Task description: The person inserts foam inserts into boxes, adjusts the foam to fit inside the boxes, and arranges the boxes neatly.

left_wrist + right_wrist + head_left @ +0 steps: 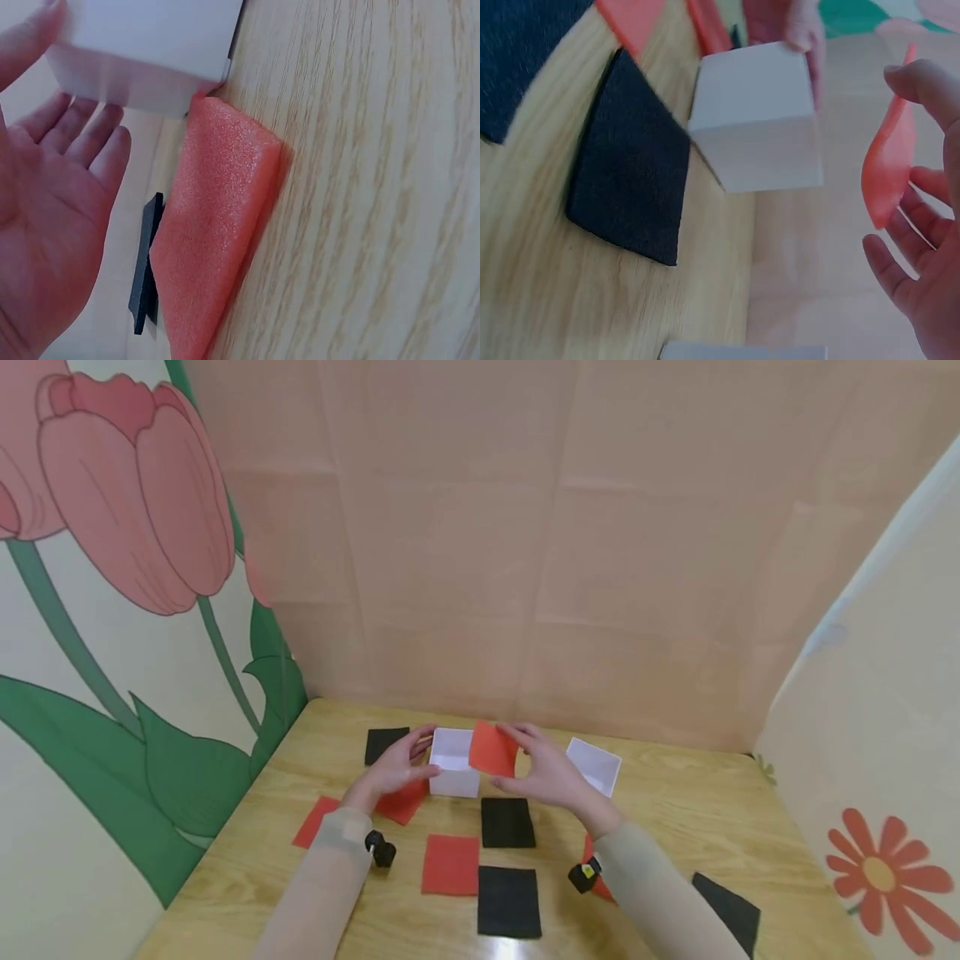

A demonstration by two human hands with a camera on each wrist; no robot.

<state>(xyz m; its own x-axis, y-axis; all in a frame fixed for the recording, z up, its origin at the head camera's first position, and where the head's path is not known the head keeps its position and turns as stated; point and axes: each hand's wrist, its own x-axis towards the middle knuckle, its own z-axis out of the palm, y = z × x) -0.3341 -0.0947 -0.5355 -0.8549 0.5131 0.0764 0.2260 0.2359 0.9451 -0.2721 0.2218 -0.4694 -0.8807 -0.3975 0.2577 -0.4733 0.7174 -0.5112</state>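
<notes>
A white open-topped box (454,783) stands toward the back of the table. My left hand (396,770) holds it at its left side, thumb near the front edge and fingers farther back. In the left wrist view the thumb lies against the box wall (157,30). My right hand (546,770) pinches a red foam square (492,750) between thumb and fingers, raised just above and right of the box. The square bows slightly in the right wrist view, apart from the box. The box's inside is mostly hidden.
A white lid or tray (594,764) lies right of the box. Black squares (507,822) and red squares (450,864) are spread over the wooden table (405,927), some partly behind the arms. A beige cloth (450,568) hangs behind.
</notes>
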